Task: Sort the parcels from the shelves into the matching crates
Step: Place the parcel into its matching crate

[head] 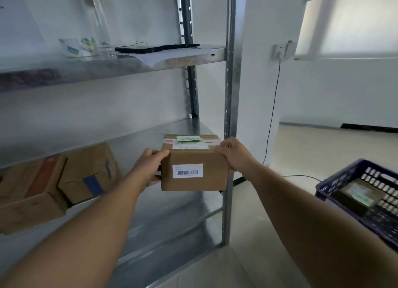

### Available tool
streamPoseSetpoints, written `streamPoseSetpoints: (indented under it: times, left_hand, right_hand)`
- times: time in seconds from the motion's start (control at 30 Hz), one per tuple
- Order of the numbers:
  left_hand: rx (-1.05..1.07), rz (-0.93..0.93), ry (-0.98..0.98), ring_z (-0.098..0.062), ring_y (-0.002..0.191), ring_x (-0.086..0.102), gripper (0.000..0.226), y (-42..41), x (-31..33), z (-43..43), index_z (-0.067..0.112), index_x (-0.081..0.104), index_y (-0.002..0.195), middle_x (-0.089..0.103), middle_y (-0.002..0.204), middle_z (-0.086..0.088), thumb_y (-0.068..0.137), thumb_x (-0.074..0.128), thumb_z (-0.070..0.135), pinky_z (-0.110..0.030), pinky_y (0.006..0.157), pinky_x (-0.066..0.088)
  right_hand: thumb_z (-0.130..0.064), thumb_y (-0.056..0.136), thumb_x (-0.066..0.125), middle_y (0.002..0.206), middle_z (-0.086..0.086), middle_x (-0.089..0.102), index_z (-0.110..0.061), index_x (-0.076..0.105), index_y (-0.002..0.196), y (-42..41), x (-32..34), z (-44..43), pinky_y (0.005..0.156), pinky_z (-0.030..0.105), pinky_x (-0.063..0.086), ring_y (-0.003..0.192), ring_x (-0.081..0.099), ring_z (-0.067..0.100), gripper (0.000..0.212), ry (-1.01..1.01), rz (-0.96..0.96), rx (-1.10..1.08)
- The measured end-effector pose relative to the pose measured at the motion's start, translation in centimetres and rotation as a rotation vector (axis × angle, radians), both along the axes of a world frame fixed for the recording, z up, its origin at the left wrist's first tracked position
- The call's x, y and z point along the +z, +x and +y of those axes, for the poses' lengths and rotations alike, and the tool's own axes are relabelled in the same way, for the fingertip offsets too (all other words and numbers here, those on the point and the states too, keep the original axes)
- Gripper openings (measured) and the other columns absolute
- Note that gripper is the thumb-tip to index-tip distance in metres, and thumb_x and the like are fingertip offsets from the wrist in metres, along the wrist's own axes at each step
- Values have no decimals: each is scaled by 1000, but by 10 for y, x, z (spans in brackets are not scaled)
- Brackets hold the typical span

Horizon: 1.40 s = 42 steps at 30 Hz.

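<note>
A small brown cardboard parcel (193, 158) with a barcode label on its near face and a green-and-white label on top sits at the right end of the middle metal shelf (137, 141). My left hand (150, 165) grips its left side, thumb over the top edge. My right hand (233, 154) grips its right side, fingers curled over the top corner. At the lower right stands a dark blue plastic crate (336, 180) with a brown labelled parcel (355, 196) inside.
Two larger cardboard boxes (88, 171) (30, 190) lie on the same shelf to the left. The upper shelf (172, 60) carries a black tablet, paper, small cartons and a clear bottle. The shelf's steel upright (229, 119) stands just right of the parcel. A cable hangs down the white wall.
</note>
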<state>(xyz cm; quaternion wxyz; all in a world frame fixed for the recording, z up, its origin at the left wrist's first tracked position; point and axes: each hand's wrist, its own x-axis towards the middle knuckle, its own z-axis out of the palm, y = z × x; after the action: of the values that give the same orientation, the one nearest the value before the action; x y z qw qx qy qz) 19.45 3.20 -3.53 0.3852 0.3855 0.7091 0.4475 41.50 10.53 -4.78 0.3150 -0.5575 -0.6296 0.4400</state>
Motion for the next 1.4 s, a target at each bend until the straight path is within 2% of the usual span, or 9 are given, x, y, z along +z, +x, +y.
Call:
streamPoseSetpoints:
  times: [0.07, 0.13, 0.27, 0.4, 0.57, 0.63, 0.83, 1.2, 1.4]
  left_hand:
    - [-51, 41, -19, -23, 97, 60, 35, 2, -5, 7, 16, 44, 123, 59, 117, -9, 91, 56, 16, -43, 88, 53]
    - [-132, 66, -13, -27, 105, 59, 71, 4, -10, 12, 28, 24, 146, 57, 122, -5, 87, 58, 5, -43, 91, 52]
    - [-355, 145, 6, -23, 114, 54, 105, 5, -13, 20, 49, -6, 147, 52, 133, 0, 85, 64, 4, -45, 101, 45]
    - [-472, 189, 61, -15, 115, 46, 97, 6, -14, 28, 39, 3, 151, 37, 149, 3, 86, 61, -4, -30, 93, 45]
    - [-594, 152, 108, -11, 112, 45, 95, 24, -17, 30, 30, 9, 153, 40, 146, 0, 84, 64, -6, -26, 93, 41]
    - [-631, 155, 123, -11, 110, 45, 95, 37, -20, 32, 30, 10, 153, 40, 146, -2, 84, 63, -8, -22, 85, 40]
    - [-745, 202, 146, -12, 112, 44, 95, 94, -31, 59, 32, 10, 152, 38, 148, -3, 84, 64, -6, -26, 87, 43]
    - [-931, 268, 152, -23, 126, 46, 95, 278, -39, 143, 34, 9, 151, 37, 148, -3, 85, 64, -6, -27, 92, 40]
    - [-1042, 267, 179, -13, 112, 46, 93, 412, -42, 193, 32, 8, 152, 36, 148, -4, 86, 62, -6, -22, 85, 42]
  right_hand:
    - [-14, 94, 54, 111, 6, 58, -23, 44, 122, 6, -8, 0, 67, 39, 59, 91, 64, 24, 31, 15, -20, -11]
    - [-3, 92, 53, 109, 6, 58, -22, 39, 133, 10, -13, -1, 67, 34, 57, 90, 62, 22, 48, 37, -39, -10]
    - [-2, 92, 50, 116, 4, 58, -30, 31, 145, 11, -13, -8, 78, 35, 57, 103, 61, 25, 63, 91, -91, 15]
    - [3, 85, 62, 125, 10, 56, -30, 33, 145, 18, -12, -12, 87, 45, 56, 109, 60, 30, 75, 138, -139, 5]
    - [-7, 85, 68, 134, 8, 47, -29, 25, 149, 40, -17, -28, 87, 27, 54, 116, 53, 28, 80, 148, -243, -45]
    - [-12, 80, 71, 137, 12, 44, -35, 20, 149, 56, -21, -33, 95, 39, 50, 117, 51, 32, 89, 153, -331, -86]
    - [-8, 77, 75, 134, 13, 38, -36, 16, 151, 117, -31, -42, 91, 39, 53, 115, 50, 31, 98, 144, -412, -195]
    - [-4, 78, 73, 134, 10, 38, -38, 13, 151, 288, -52, -1, 89, 32, 50, 113, 49, 24, 100, 96, -385, -376]
    - [-8, 78, 75, 135, 10, 39, -38, 14, 151, 413, -48, 29, 101, 41, 46, 117, 48, 26, 100, 64, -417, -478]
